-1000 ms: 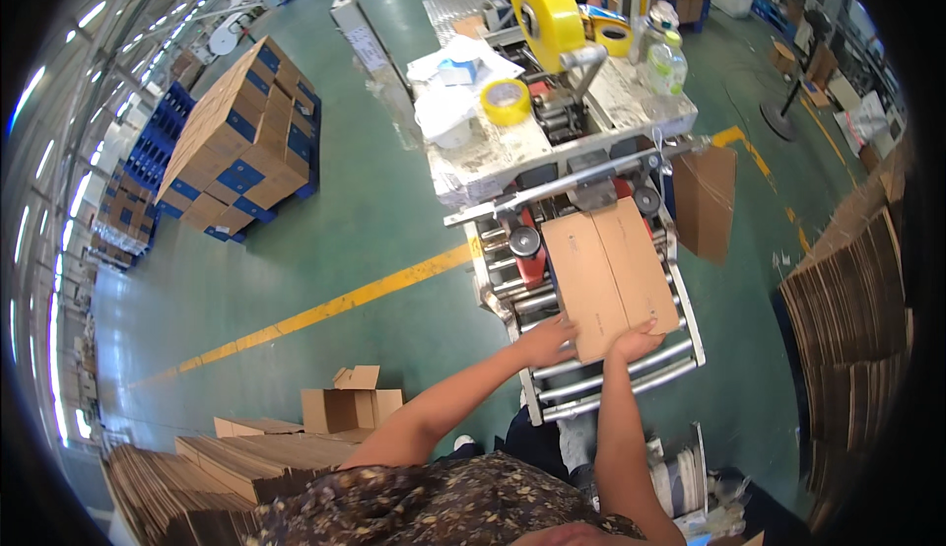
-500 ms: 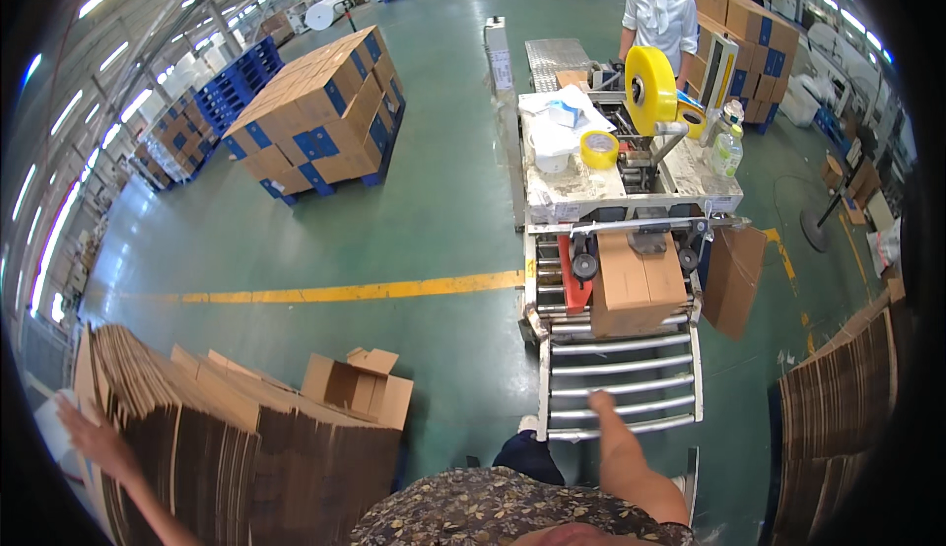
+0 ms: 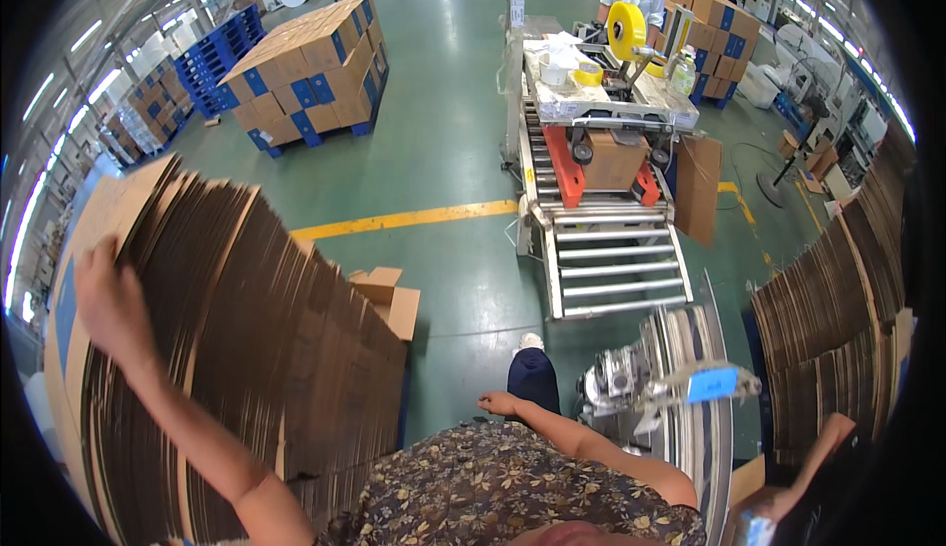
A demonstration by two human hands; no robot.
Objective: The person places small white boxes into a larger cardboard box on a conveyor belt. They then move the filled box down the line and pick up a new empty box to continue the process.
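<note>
The flattened cardboard cartons (image 3: 236, 339) stand at the person's left, pressed face to face in a left-to-right row, their long visible edges running near to far. The left hand (image 3: 113, 305) has swung over to the row's outer end; it is blurred, so I cannot tell whether its fingers grip. The right hand (image 3: 501, 404) hangs before the torso, apparently empty, finger closure unclear. The formed carton (image 3: 613, 162), released since a second ago, sits inside the tape sealer (image 3: 616, 102), beyond the roller conveyor's (image 3: 621, 250) bare near end.

Green floor (image 3: 443, 142), yellow line (image 3: 404, 220), strip lights (image 3: 87, 34).
</note>
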